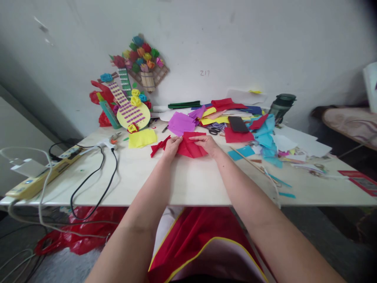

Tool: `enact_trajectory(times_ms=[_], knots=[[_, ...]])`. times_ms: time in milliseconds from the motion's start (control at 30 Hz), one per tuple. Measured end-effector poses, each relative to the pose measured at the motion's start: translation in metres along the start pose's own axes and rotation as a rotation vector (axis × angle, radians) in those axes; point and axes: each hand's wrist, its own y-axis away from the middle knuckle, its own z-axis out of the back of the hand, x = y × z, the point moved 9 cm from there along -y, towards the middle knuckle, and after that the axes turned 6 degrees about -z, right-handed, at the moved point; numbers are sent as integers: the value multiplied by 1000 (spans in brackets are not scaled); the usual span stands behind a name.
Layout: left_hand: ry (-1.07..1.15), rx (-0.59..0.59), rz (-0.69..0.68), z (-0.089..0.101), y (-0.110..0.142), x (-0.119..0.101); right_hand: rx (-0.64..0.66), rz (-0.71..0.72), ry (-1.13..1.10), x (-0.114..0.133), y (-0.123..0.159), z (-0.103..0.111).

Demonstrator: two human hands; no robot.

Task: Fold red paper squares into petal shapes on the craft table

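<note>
A creased sheet of red crepe paper [191,149] lies spread between my two hands, just above or on the white table. My left hand [173,146] is closed on its left edge, thumb on top. My right hand [208,144] grips the upper right part, fingers reaching across the surface; its lower fingers are partly hidden. Left of my left hand is a folded, crumpled piece of red crepe paper [159,147]. Behind the sheet sits purple crepe paper [181,123], and a yellow piece [143,138] lies to the left.
Black scissors [214,131], a dark phone [238,124] and coloured paper pile up at the back right, near a green bottle [282,107]. A wooden stick [250,162] lies at right. Left are a glue gun [107,143], power strip [44,177] and paper-flower guitar [134,114].
</note>
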Motion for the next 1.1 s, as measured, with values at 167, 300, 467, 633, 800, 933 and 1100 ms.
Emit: enact_trajectory(times_ms=[167, 300, 467, 633, 800, 933, 1100], knots=[[-6, -9, 5, 0, 1, -1, -8, -26, 39, 2, 3, -1], [-8, -9, 1, 2, -1, 2, -6, -22, 70, 6, 4, -3], [-8, -3, -3, 2, -2, 4, 2, -37, 104, 7, 6, -4], [37, 7, 11, 1, -4, 6, 23, -17, 132, 9, 6, -6], [61, 28, -2, 0, -5, 10, 18, -7, 179, 10, 6, -6], [45, 48, -5, -2, -3, 9, 18, -9, 175, 11, 7, -6], [76, 54, 14, -4, -2, 8, 17, 5, 182, 12, 7, -6]])
